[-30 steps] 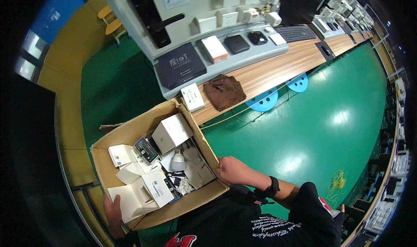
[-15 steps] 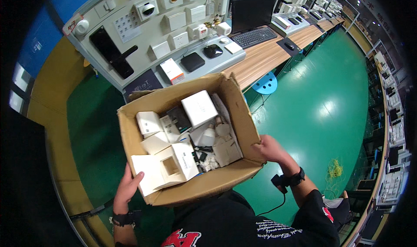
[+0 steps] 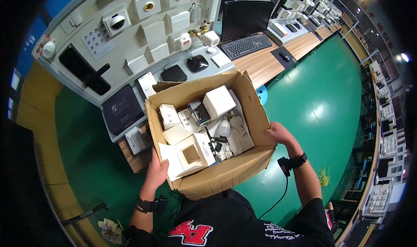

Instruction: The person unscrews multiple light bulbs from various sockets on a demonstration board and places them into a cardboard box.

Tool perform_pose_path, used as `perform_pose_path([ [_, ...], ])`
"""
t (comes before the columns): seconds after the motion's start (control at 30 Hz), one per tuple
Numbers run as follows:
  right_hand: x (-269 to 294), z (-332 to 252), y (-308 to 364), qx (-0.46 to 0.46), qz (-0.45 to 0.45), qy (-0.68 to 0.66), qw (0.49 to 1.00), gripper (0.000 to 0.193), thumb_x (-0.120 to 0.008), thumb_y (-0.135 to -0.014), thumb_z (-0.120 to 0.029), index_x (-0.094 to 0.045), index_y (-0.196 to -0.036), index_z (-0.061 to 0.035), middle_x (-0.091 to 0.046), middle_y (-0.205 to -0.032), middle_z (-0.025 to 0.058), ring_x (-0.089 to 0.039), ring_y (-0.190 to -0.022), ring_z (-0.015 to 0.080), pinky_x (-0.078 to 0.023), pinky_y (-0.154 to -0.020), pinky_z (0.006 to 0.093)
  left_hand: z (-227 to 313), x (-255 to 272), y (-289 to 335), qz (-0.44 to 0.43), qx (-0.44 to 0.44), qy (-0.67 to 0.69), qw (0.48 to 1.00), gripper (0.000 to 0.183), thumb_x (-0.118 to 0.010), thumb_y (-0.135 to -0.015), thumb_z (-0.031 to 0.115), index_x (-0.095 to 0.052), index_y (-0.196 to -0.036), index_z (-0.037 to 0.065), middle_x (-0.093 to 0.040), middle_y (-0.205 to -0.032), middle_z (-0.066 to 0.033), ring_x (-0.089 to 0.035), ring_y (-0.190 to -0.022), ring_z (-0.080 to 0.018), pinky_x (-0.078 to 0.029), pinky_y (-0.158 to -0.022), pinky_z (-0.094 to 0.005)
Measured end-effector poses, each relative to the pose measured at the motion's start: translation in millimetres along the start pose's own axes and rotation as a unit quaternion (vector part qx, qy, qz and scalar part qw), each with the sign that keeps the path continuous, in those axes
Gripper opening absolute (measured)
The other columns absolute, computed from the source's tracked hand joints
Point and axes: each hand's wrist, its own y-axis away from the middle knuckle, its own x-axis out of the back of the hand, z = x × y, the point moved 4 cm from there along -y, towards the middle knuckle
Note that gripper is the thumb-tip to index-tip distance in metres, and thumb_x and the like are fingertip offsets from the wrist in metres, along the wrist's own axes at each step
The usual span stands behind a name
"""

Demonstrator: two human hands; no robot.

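Head view shows a person carrying an open cardboard box [image 3: 226, 173] at chest height, in the centre of the frame. The left hand [image 3: 157, 171] is pressed flat against the box's left wall at lower centre-left, fingers together and curled onto the side. The right hand [image 3: 278, 134] grips the right wall just right of centre, fingers wrapped over the edge of the cardboard. Both hands bear the load; neither pinches any loose item.

Contents: several small white cartons [image 3: 186, 153], one white cube-shaped box [image 3: 218, 101] resting near the far wall, a dark device [image 3: 199, 112] beside it, and a white bulb-like part [image 3: 224, 127] near the middle. Flaps stand open.

Surroundings: above the box in the frame lies a grey display panel [image 3: 130, 43] with wall switches and sockets mounted on it, and a wooden bench [image 3: 260, 64] running to the upper right with a keyboard [image 3: 246, 45] and monitor [image 3: 247, 17]. The green floor [image 3: 321, 112] fills the right of the frame.

Judgement: the step in hand is transport of the box, held just before the bench. The next move appears to call for a level, two-handed hold so the loose cartons do not slide, and for a free patch of surface if it is to be set down; the bench edge nearest the box is partly hidden behind it.
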Motion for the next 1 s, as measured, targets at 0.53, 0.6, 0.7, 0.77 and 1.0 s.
perform_pose_path([
  [0.53,34.6,10.3,-101.7,-0.010,-0.043,0.051,0.998,0.037,-0.056,-0.084,-0.034,-0.064,-0.099,-0.0013,-0.064,-0.094,0.0250,-0.061,-0.088,0.0419,-0.049,-0.078,0.0458,7.9,-46.2,-44.0,0.109,0.108,0.011,0.988,0.065,-0.050,-0.089,0.007,-0.019,-0.146,0.001,-0.051,-0.128,-0.0213,-0.054,-0.112,-0.0277,-0.043,-0.095,-0.0359],
  [0.6,49.2,1.7,-97.1,-0.004,-0.084,-0.015,0.996,0.056,-0.059,-0.085,-0.046,-0.057,-0.118,-0.0010,-0.066,-0.096,0.0247,-0.064,-0.087,0.0384,-0.050,-0.077,0.0443,2.1,-48.3,-41.2,0.127,0.168,0.015,0.977,0.064,-0.050,-0.088,0.005,-0.021,-0.145,-0.001,-0.048,-0.131,-0.0215,-0.051,-0.115,-0.0274,-0.040,-0.097,-0.0353],
  [0.7,58.6,26.9,-73.2,0.016,-0.128,-0.281,0.951,0.078,-0.069,-0.081,-0.041,-0.036,-0.139,-0.0015,-0.058,-0.119,0.0237,-0.058,-0.108,0.0346,-0.046,-0.091,0.0426,-10.5,-50.5,-49.6,0.100,0.148,0.099,0.979,0.062,-0.047,-0.087,0.003,-0.024,-0.143,-0.003,-0.045,-0.134,-0.0213,-0.048,-0.119,-0.0276,-0.038,-0.100,-0.0350],
  [0.77,58.4,34.6,-43.8,0.215,-0.114,-0.230,0.942,0.102,-0.080,-0.071,-0.029,-0.016,-0.147,-0.0032,-0.039,-0.140,0.0213,-0.040,-0.128,0.0318,-0.034,-0.106,0.0415,14.3,-62.8,-59.7,0.070,0.197,0.186,0.960,0.057,-0.045,-0.085,-0.003,-0.028,-0.139,-0.006,-0.045,-0.134,-0.0191,-0.048,-0.119,-0.0275,-0.037,-0.101,-0.0353],
  [1.0,18.0,79.2,-17.2,0.219,0.136,-0.173,0.951,0.099,-0.082,-0.064,-0.036,-0.031,-0.143,-0.0056,-0.044,-0.136,0.0165,-0.045,-0.117,0.0352,-0.037,-0.099,0.0424,51.6,-79.6,-44.5,0.001,0.299,0.099,0.949,0.049,-0.056,-0.085,0.018,-0.046,-0.128,-0.002,-0.057,-0.111,-0.0135,-0.057,-0.098,-0.0242,-0.047,-0.081,-0.0367],
])
